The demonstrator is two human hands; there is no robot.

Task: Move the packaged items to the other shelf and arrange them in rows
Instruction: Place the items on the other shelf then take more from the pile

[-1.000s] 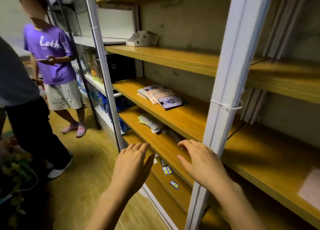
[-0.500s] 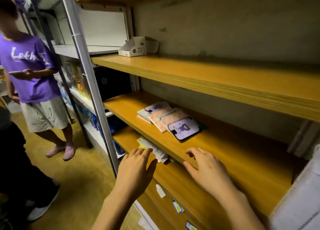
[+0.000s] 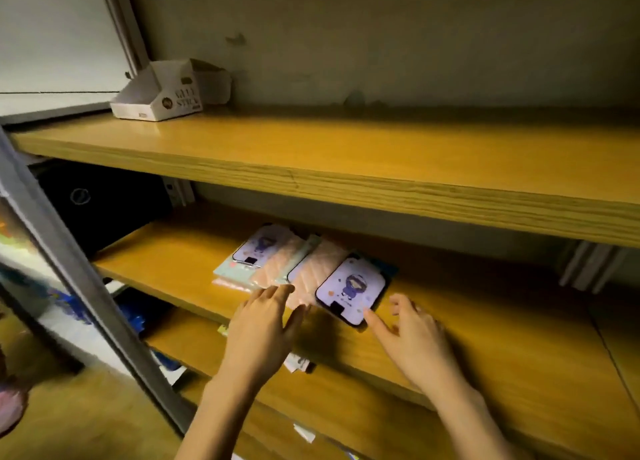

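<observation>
Head view: the person faces a rack of wooden shelves. The middle shelf (image 3: 485, 328) carries a row of overlapping flat packages (image 3: 301, 269), laid slantwise from back left to front right. The front package (image 3: 349, 288) shows a purple cartoon figure on a pale face with a dark border. Behind it lie two pink quilted packages (image 3: 313, 274), then another purple-figure package (image 3: 259, 248) on top of a pale green one.

The left hand (image 3: 261, 331) is open with fingers spread; its fingertips (image 3: 277, 291) rest at the near edge of a pink package. It grips nothing. The right hand (image 3: 414, 338) is also open, fingers loosely spread. Its forefinger reaches the near right corner of the front package; whether it touches cannot be told. It grips nothing.

The upper shelf (image 3: 346, 158) holds an open white cardboard box (image 3: 166, 94) at its left end, near the wall. A grey metal upright (image 3: 69, 272) crosses the left of the view. Below the middle shelf, a lower shelf (image 3: 346, 411) holds a few small packets, partly hidden by the left hand.
</observation>
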